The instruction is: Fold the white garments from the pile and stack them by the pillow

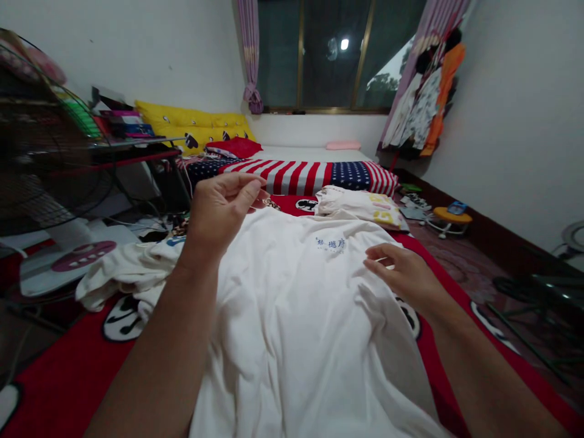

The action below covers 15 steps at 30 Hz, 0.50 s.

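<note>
A white T-shirt (296, 304) with a small blue print on the chest lies spread over a red bed cover (59, 377) in front of me. My left hand (221, 210) is raised above the shirt's far left shoulder, its fingers curled with thumb and fingertips pinched together; whether cloth is between them I cannot make out. My right hand (404, 274) rests on the shirt's right side, fingers pinched on a fold of the fabric near the sleeve.
A folded white garment (360, 207) lies beyond the shirt, a crumpled one (123, 274) at left. A stars-and-stripes blanket (310, 173), yellow pillows (191, 125) and a fan (45, 158) stand around. Clothes hang by the window (424, 97); the floor at right holds clutter.
</note>
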### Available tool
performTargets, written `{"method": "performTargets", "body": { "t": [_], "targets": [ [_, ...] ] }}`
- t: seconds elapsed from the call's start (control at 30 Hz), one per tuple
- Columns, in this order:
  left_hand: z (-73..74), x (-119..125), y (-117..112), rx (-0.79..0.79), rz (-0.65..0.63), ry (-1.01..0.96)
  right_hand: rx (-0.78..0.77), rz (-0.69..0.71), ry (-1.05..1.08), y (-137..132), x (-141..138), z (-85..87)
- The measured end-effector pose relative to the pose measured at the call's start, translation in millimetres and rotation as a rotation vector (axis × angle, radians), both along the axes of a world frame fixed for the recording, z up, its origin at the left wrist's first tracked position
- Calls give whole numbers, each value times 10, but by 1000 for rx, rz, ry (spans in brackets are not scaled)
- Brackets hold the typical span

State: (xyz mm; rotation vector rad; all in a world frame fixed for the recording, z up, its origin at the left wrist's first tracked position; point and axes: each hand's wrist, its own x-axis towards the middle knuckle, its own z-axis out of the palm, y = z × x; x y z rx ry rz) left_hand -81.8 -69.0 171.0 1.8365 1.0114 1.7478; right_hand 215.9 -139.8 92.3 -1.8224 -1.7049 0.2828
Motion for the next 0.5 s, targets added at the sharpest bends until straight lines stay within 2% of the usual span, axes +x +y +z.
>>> {"method": "performTargets", "body": {
  "t": [0.07, 0.13, 0.2, 0.27, 0.4, 0.5],
  "targets": [
    [-102, -16, 145, -18, 100, 104, -69, -219, -161, 118, 264, -145],
    [-189, -15, 246, -19, 178, 216, -219, -297, -289, 136, 400, -239],
    [-248, 9, 291, -14, 185, 294, -376, -249, -350, 110, 408, -299],
    [-279, 57, 287, -14, 129, 342, -454, -169, -352, 95, 340, -344],
    [-287, 173, 207, -12, 34, 419, -360, -19, -241, 124, 207, -317],
    [-276, 232, 140, -29, -3, 461, -227, 78, -125, 18, 154, -71]
  ]
}}
